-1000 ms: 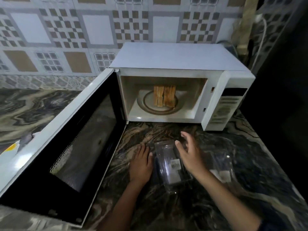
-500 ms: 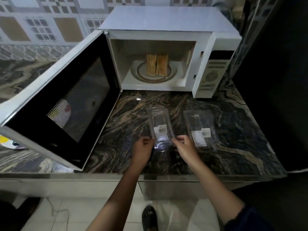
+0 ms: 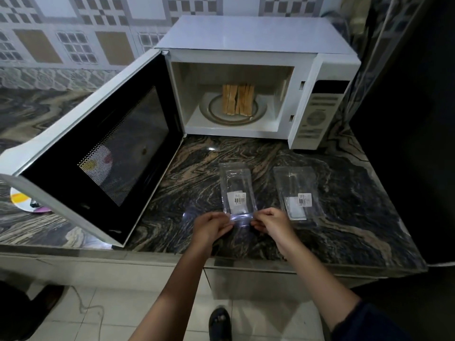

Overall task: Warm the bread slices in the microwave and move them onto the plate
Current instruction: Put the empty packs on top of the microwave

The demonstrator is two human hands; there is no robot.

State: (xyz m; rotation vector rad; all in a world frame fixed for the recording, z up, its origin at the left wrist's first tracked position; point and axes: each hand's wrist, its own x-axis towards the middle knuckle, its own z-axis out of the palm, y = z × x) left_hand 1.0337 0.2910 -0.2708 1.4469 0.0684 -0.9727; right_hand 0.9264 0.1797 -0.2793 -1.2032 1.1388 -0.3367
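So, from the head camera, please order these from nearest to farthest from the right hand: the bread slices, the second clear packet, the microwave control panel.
From the right hand:
1. Second clear packet, just right of it on the counter.
2. Microwave control panel, farther back, to the right.
3. Bread slices, deep inside the open microwave.

plate (image 3: 23, 201): mostly hidden behind the open microwave door (image 3: 98, 153); only a yellow-and-white rim shows, plus a dim patch through the door mesh.
label (image 3: 239, 198) on the clear packet (image 3: 236, 190) pinched by my left hand (image 3: 212, 226) and right hand (image 3: 272, 223): print too small to read.
control panel (image 3: 317, 114): markings blurred.
my shoe (image 3: 219, 323): cut off by the bottom edge.
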